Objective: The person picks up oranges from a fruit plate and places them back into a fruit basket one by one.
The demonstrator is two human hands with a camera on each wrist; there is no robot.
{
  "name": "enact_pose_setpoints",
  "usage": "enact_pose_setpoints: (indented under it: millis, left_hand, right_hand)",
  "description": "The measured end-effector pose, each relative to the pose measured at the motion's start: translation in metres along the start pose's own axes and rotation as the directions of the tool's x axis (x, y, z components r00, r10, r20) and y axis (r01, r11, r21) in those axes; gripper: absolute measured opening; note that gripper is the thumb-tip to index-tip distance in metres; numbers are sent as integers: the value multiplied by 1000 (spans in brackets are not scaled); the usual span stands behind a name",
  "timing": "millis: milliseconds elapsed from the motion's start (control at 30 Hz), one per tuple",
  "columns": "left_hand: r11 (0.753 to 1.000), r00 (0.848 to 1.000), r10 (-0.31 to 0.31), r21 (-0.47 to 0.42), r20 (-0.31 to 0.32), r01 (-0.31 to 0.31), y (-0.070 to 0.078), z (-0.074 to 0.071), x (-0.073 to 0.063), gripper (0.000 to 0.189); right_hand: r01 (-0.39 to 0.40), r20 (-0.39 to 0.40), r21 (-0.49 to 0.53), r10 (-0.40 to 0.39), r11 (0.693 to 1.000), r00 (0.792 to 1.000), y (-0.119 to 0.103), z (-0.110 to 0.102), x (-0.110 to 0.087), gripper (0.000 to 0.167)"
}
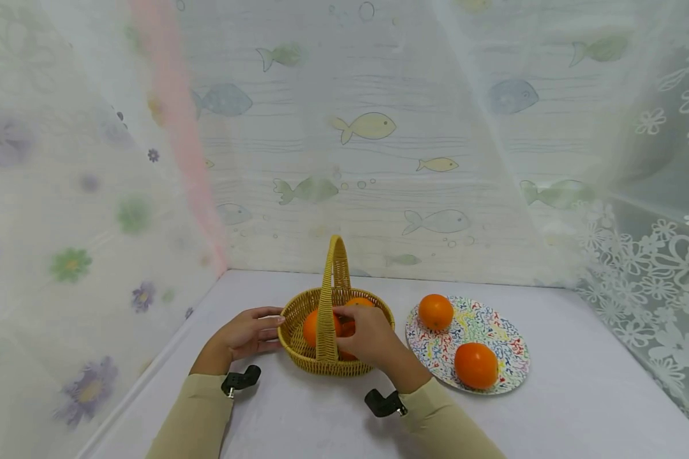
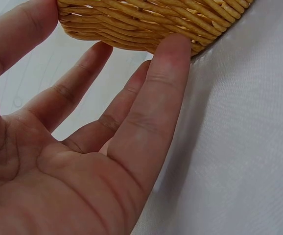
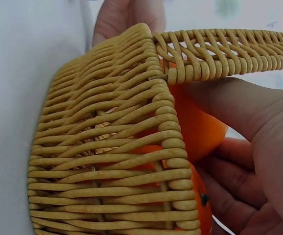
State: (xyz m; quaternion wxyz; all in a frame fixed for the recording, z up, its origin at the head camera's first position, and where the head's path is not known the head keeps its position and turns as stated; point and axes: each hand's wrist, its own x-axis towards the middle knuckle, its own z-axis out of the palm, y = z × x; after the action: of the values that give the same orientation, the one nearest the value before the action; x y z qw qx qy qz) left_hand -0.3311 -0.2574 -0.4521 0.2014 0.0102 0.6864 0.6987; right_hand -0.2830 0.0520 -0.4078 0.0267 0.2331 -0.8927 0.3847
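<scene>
Basket [image 1: 307,364] upright on a white desk [image 1: 298,421]

Yellow wicker, with a tall arched handle [image 1: 325,306], it stands between a person's two hands. The left hand [image 1: 248,335] is spread, its fingertips touching the woven wall from outside. Opposite, the right hand [image 1: 373,338] reaches over the rim and pinches an orange [image 3: 205,131] inside the basket between thumb and fingers (the handle and thumb cover part of the fruit). A second orange [image 3: 205,215], showing a green stem end, sits just beside it. Near the basket, on the person's right, lies a round plate [image 1: 496,326] with a colourful squiggle pattern. It bears a smaller orange [image 1: 436,312] towards the back and a larger orange [image 1: 476,366] nearer the person. Behind the desk hangs a pale curtain [image 1: 373,159] printed with fish.
</scene>
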Motion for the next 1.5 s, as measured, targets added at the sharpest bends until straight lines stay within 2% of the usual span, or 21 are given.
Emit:
enact_pose_setpoints:
  millis: [333, 800, 967, 1167, 1500]
  left_hand:
    - [1000, 1000, -3, 9, -12, 3, 1, 1, -1, 65]
    - [1000, 1000, -11, 0, -6, 11, 1, 1, -1, 67]
    - [1000, 1000, -10, 4, -8, 10, 2, 1, -1, 67]
    - [1000, 1000, -4, 18, -4, 4, 3, 2, -1, 65]
    - [1000, 1000, 1, 19, 8, -2, 0, 0, -1, 65]
  right_hand:
    - [12, -3, -119, -13, 993, 1000, -3, 5, 1, 41]
    - [-3, 4, -104, 3, 995, 1000, -5, 0, -3, 39]
    - [19, -6, -99, -19, 995, 1000, -5, -6, -4, 39]
    - [52, -55, -65, -55, 997, 997, -3, -18, -5, 36]
    - [9, -87, -8, -10, 1000, 996, -1, -30, -7, 38]
